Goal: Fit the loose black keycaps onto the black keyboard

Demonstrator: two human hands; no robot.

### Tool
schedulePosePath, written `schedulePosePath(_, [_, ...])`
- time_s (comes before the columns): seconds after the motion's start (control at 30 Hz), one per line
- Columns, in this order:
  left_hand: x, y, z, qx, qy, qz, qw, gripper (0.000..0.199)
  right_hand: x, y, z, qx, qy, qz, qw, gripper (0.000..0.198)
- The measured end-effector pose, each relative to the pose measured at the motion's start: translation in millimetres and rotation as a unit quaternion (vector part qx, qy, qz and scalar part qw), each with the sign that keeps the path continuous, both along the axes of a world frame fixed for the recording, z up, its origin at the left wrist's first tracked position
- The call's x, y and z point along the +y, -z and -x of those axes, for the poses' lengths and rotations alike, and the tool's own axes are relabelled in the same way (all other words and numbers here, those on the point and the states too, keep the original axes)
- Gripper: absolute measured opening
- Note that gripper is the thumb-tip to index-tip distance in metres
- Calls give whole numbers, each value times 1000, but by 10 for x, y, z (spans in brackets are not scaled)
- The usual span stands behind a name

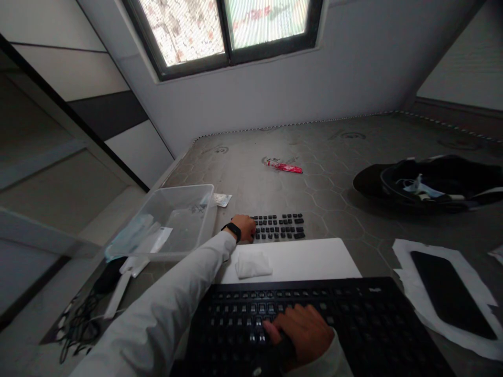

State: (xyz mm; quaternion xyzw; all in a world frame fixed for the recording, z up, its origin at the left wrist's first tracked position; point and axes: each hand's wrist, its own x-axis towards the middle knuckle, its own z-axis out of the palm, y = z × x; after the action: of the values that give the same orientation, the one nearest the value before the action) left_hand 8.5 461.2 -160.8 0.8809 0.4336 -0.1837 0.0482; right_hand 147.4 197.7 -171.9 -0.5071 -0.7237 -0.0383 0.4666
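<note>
My left hand (245, 228) reaches forward to the left end of several rows of loose black keycaps (279, 222). Its fingers curl down among them, and the fingertips are hidden, so what they pinch does not show. Closer to me lies a black keyboard (361, 314), with keycaps gone from part of its left side and bare switch sockets showing. Over those sockets my right hand (304, 335) rests with curled fingers and the thumb forward. Something dark sits under the thumb, but I cannot make it out.
A white board (306, 256) with a folded tissue (253, 264) lies behind the keyboard. To the left is a clear plastic bin (208, 209) beside tangled cables (80, 324). A red-handled tool (288, 167), a black cap (373, 180) and a phone (451, 293) on white paper lie around.
</note>
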Motion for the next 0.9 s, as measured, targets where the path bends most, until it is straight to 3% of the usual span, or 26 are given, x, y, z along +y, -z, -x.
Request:
schedulePosePath(0.23, [0,-166,24,-41,-14,-6,999,25,-15,-17,-40,-17,-11,23,1000,43])
schedulePosePath(0.37, [-20,-474,120,-92,-33,-32,995,22,-26,-54,-55,-24,-12,37,999,40])
schedulePosePath(0.47, [-190,-741,218,-127,-45,-61,989,25,-27,-60,-51,-29,-8,41,999,42])
schedulePosePath(0.6, [-778,-960,350,-230,-84,-113,963,36,-9,-56,-46,-48,-7,39,998,49])
schedulePosePath(0.73, [-1630,-940,477,-344,-158,-115,918,33,-8,-194,-49,-27,8,15,999,47])
schedulePosePath(0.8, [-2044,-875,532,-381,-203,-109,896,30,-54,-349,-44,21,27,22,999,46])
schedulePosePath(0.9, [-2543,-752,601,-423,-224,-125,869,24,-170,-604,-24,184,55,80,978,46])
